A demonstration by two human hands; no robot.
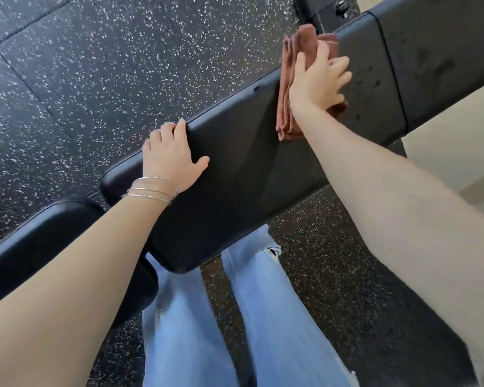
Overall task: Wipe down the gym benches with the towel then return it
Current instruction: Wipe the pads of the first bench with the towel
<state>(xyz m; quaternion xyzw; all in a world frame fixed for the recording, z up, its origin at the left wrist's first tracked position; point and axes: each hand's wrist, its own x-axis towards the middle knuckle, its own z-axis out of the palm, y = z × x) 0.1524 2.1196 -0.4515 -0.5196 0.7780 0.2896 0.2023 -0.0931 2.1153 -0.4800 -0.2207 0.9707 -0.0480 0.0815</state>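
Note:
A long black padded gym bench [241, 174] runs diagonally from lower left to upper right. A folded rust-brown towel [287, 88] lies across its top, and my right hand [317, 82] presses flat on the towel with fingers spread. My left hand [169, 155] rests on the bench's far edge, fingers curled over the rim, with thin silver bangles on the wrist. The bench pad to the right of the towel [430, 57] shows wet streaks and droplets.
A second black pad [39, 236] adjoins the bench at lower left. Black rubber floor with white speckles [109, 65] surrounds everything. My legs in light blue jeans [263, 317] stand against the bench's near side. A black frame part [324, 12] sits at the top, a pale wall [458, 135] at right.

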